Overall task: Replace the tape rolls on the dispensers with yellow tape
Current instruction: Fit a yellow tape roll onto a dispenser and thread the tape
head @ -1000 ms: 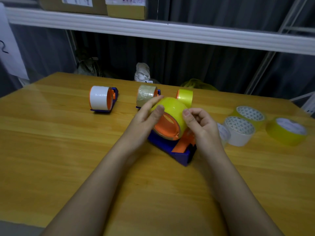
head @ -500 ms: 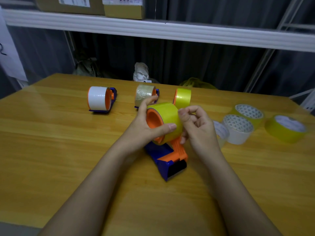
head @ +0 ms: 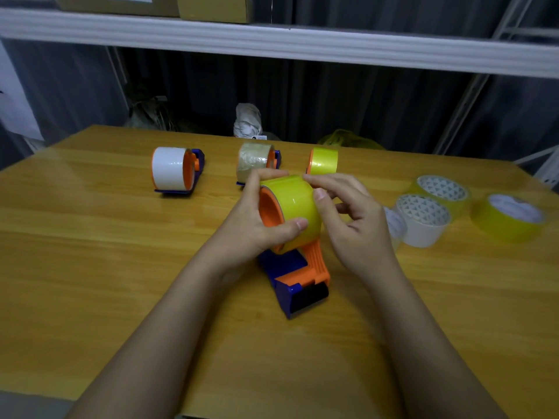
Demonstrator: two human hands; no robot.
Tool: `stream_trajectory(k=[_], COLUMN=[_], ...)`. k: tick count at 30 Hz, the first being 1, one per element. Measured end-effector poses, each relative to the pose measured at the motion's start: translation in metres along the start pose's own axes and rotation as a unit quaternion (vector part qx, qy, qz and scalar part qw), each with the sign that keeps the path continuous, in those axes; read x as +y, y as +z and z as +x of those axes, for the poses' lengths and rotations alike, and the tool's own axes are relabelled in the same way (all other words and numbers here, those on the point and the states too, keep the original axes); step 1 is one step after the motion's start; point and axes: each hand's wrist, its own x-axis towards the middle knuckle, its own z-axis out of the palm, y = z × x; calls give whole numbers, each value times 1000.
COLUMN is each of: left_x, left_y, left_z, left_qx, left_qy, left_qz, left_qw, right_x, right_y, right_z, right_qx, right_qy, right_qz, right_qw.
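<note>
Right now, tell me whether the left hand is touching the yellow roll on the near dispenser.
Touching. The head view shows the left hand gripping the yellow roll, thumb pressed on its face.

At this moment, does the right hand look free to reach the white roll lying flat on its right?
Probably yes, but not right away. The right hand is pinching at the yellow tape on the near dispenser. The white roll lies just beside that hand on the table, with nothing between them.
</note>
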Motion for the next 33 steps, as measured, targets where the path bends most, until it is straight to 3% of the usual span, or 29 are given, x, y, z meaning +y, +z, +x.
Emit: stream_trajectory(k=[7,15,20,24,33], left_x=[-7,-10,-10,-9,-10], left_y=[-3,-3,-3,-2,1], left_z=[0,1,1,0,-1], left_qx=[-25,-24,-25,-26,-33], left_qy=[-18,-25,-34,-37,-50], left_qz=[93,123,123,116,83], left_qw=[995,992,992,992,995], right_x=[1,2,4,6,6], right_y=[-2,-8,-4,-2,2], right_z=[-1,1,-1,-1,-3], right_qx=[1,-5,10,7,40], right_qy=[-19,76,8,6,-49], right_qz=[-43,-9,-79,-70,-168], right_qw=[999,997,997,997,984])
